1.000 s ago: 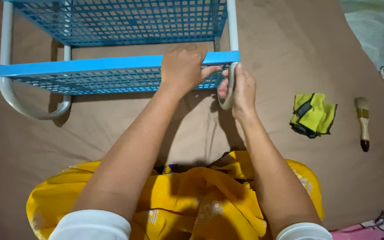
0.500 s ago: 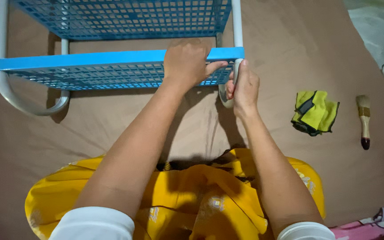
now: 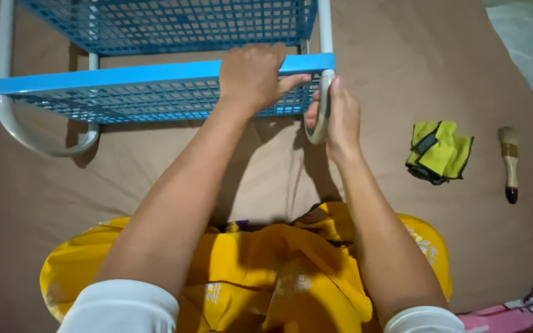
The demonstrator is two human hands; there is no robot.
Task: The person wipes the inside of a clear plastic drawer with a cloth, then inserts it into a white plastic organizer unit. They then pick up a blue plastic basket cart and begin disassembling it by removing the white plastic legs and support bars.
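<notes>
Brown cloth floor (image 3: 414, 259), rack (image 3: 155, 80) top cropped

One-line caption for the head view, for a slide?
Left hand grips the blue mesh shelf rim, right hand wraps the grey tube leg; yellow cloth and brush lie aside.

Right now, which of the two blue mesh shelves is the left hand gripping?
The nearer, lower shelf: the left hand clasps its solid blue front edge. The farther shelf is untouched.

Blue mesh shelf (image 3: 155, 92), white tube frame (image 3: 324, 37); yellow-black cloth (image 3: 439, 151); brown floor cover (image 3: 402, 74).
</notes>
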